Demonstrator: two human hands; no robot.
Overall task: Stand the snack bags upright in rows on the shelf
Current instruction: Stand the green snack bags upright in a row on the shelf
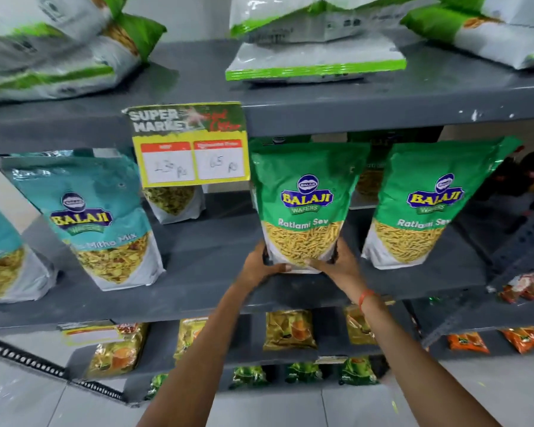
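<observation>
bag in hand: a green plastic snack bag with yellow sev showing [302, 208] stands on the grey metal middle shelf [204, 291], near the front edge, and both hands are on its bottom.
left hand: the left hand [261, 266] hugs the bag's lower left corner, fingers curled round behind it, thumb along the bottom.
right hand: the right hand [336, 265] holds the lower right corner, fingers wrapped on the side. there is an orange thread band on the wrist [366, 295].
done so far: a second green sev bag [420, 208] stands just to the right, leaning a little. a teal mix bag [105, 223] stands well off to the left, tilted too.
back row: more bags peek out behind the green ones, but i cannot tell how many.
still to do: there is a big bare gap on the shelf between the teal bag and the held bag, so i think more bags need to go in.
top shelf: white and green bags [315, 57] lie flat up there, not standing.
</observation>
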